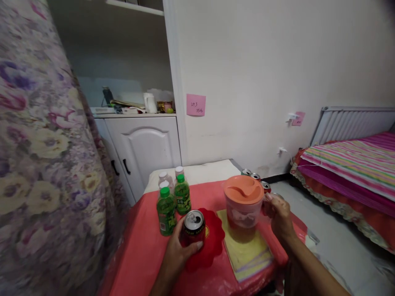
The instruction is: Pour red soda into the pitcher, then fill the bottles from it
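Observation:
My left hand (179,250) is wrapped round a dark red drink can (194,232), whose silver top shows an opened mouth. Beneath the can is a red scalloped tray (214,242). My right hand (277,213) grips the side handle of a clear plastic pitcher (243,211) with an orange lid (243,190). The pitcher is upright over a folded yellow cloth (247,257); whether its base touches the cloth I cannot tell. Just beyond my left hand stand two green-capped bottles, a nearer one (166,211) and a farther one (182,195).
Several white-capped bottles (164,177) stand behind the green ones. Several drink cans (255,176) line the table's right side, partly hidden by the pitcher. A red cover (138,250) lies over the table. A flowered curtain (46,164) hangs left; a bed (354,164) is at right.

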Demonstrator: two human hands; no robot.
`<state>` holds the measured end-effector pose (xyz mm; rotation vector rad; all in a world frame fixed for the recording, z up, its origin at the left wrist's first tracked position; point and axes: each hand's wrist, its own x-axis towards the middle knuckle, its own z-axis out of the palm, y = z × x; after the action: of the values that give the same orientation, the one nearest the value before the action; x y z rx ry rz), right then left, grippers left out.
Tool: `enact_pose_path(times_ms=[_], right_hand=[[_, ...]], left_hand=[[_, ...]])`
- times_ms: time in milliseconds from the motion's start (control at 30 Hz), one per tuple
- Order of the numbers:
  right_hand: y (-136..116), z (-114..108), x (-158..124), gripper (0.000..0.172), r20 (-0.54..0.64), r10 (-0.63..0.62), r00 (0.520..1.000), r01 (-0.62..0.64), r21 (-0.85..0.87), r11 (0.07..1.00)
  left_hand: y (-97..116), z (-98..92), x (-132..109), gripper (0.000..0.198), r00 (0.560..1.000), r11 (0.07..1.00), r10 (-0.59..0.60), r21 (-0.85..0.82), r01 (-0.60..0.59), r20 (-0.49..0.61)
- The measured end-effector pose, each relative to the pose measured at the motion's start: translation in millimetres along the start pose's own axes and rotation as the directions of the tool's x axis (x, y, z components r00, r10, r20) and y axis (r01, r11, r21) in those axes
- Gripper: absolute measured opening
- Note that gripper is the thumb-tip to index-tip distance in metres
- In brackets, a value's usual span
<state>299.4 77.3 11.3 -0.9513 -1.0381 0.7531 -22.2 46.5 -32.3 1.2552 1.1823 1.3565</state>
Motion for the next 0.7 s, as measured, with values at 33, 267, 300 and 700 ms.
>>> enact_pose_path(times_ms=[33, 267, 300, 700], right_hand=[[2.0, 1.2, -0.1, 0.043, -0.004, 0.003, 1.0, -0.003, 0.012, 1.0], [14.8, 2.3, -2.4, 0.043, -0.012, 0.026, 1.0, -0.025, 0.03, 0.999], [17.1, 1.5, -3.1, 0.043, -0.011, 0.029, 1.0, -0.029, 0.029, 0.999], [35.5, -13.1, -10.4, 0.037, -0.017, 0.046, 0.999, -0.046, -0.02, 0.999]], left_hand=[[-2.3, -0.8, 0.2, 0.095, 1.0, 1.0, 0.005, 0.011, -0.005, 0.005], [-9.9, -3.0, -0.6, 0.093, 1.0, 0.997, 0.001, 0.079, -0.004, 0.032], [-8.9, -2.2, -1.0, 0.093, 1.0, 0.996, -0.003, 0.084, 0.0, 0.029], [2.6, 5.2, -4.3, 0.094, 0.997, 0.996, -0.043, 0.086, 0.037, 0.066]])
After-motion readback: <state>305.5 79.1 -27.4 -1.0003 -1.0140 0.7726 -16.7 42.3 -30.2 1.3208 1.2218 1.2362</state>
